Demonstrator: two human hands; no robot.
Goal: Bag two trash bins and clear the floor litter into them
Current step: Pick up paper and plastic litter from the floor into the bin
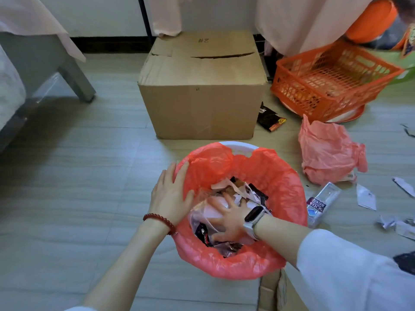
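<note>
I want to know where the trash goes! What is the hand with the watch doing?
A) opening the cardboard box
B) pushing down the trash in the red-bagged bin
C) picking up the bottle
B: the right hand lies spread on the wrappers inside the bin's red bag.

The red bag (pixel 265 171) is hiding all but a white sliver of the bin's rim (pixel 238 145), the right hand (pixel 229 221) is covering the wrappers beneath it, and the frame's edge is cutting off the orange basin (pixel 368 21).
</note>
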